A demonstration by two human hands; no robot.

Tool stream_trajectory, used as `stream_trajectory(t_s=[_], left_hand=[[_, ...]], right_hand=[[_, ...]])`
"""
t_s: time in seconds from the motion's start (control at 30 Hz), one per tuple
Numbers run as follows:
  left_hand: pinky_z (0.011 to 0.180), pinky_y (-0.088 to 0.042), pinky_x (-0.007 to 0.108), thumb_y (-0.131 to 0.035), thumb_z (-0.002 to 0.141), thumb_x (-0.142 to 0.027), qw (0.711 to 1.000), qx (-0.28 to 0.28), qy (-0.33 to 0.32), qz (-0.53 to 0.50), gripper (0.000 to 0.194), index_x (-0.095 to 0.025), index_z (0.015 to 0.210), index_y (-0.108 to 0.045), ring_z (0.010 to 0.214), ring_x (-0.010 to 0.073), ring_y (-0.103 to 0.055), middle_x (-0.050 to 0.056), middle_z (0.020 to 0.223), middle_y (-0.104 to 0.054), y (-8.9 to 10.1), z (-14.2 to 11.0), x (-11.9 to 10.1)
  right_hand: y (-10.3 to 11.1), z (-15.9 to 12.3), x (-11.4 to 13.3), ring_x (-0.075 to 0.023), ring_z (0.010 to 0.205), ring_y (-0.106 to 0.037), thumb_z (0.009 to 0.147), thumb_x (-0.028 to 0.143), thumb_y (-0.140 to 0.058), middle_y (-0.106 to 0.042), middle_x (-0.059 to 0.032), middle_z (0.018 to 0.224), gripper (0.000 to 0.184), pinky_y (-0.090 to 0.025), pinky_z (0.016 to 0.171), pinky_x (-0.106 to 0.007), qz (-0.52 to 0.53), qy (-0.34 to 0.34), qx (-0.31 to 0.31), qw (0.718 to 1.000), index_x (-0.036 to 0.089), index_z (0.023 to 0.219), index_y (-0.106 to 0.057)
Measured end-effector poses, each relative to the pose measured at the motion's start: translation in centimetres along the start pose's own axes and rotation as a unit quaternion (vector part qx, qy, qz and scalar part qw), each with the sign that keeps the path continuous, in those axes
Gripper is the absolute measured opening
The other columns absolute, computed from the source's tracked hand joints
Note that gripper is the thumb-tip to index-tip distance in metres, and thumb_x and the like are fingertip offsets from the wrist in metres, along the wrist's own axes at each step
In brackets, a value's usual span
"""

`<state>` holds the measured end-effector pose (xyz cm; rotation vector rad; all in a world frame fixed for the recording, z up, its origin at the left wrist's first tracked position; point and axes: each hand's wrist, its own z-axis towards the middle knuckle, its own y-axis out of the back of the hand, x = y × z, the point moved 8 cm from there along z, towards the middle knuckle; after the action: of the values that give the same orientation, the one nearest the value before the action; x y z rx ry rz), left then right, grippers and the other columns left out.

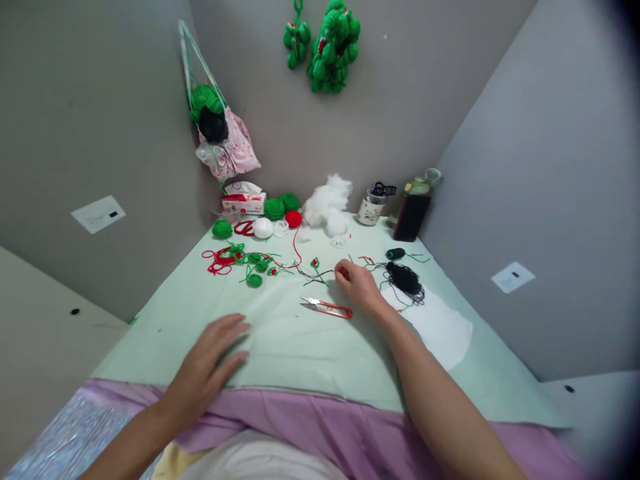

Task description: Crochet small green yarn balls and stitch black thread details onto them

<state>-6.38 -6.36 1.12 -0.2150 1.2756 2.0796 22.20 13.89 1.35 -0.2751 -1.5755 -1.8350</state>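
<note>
My left hand (207,363) lies flat on the pale green cloth (300,340) near its front edge, fingers stretched out, holding nothing. My right hand (357,283) reaches forward to the middle of the table, fingers curled in a pinch at a black thread (315,275) beside a small green and red crocheted piece (315,262). What the pinch holds is too small to tell. Red-handled thread snips (327,307) lie just left of my right wrist.
Green crocheted pieces and red yarn (235,259) lie at the left. Yarn balls (274,208), white stuffing (327,200), a tissue box (243,200), a cup (371,210) and a dark bottle (411,213) line the back. Black yarn (404,279) sits right. Green crocheted bunches (333,47) hang on the wall.
</note>
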Motion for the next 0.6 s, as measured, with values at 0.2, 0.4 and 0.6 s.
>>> stream_trajectory(t_s=[0.2, 0.4, 0.6], left_hand=[[0.071, -0.047, 0.029, -0.052, 0.102, -0.037, 0.996, 0.070, 0.055, -0.018, 0.029, -0.022, 0.080, -0.064, 0.074, 0.0180, -0.061, 0.002, 0.079, -0.063, -2.0, 0.4, 1.2], [0.064, -0.038, 0.028, -0.051, 0.099, -0.048, 0.975, 0.087, 0.154, -0.135, 0.045, -0.021, 0.064, -0.049, 0.064, 0.0156, -0.047, -0.002, 0.067, -0.048, -1.7, 6.2, 2.5], [0.064, -0.036, 0.030, -0.053, 0.094, -0.051, 0.977, 0.065, 0.126, -0.156, 0.041, -0.022, 0.065, -0.049, 0.065, 0.0177, -0.044, -0.002, 0.065, -0.048, -4.3, 15.9, 3.9]], right_hand=[[-0.2, -0.3, 0.4, -0.0150, 0.064, -0.047, 0.078, 0.023, -0.055, -0.060, 0.0013, 0.067, 0.007, -0.032, 0.065, -0.029, 0.075, -0.005, 0.000, 0.997, 0.022, 0.077, -0.061], [-0.7, 0.2, -0.6, -0.0147, 0.060, -0.049, 0.075, 0.033, -0.055, -0.057, 0.0018, 0.063, 0.014, -0.037, 0.060, -0.028, 0.218, -0.034, 0.023, 0.975, 0.020, 0.078, -0.059], [-0.3, 0.3, -0.4, -0.0131, 0.060, -0.052, 0.073, 0.041, -0.065, -0.060, 0.0017, 0.064, 0.027, -0.042, 0.063, -0.028, 0.337, -0.048, 0.047, 0.939, 0.016, 0.085, -0.067]])
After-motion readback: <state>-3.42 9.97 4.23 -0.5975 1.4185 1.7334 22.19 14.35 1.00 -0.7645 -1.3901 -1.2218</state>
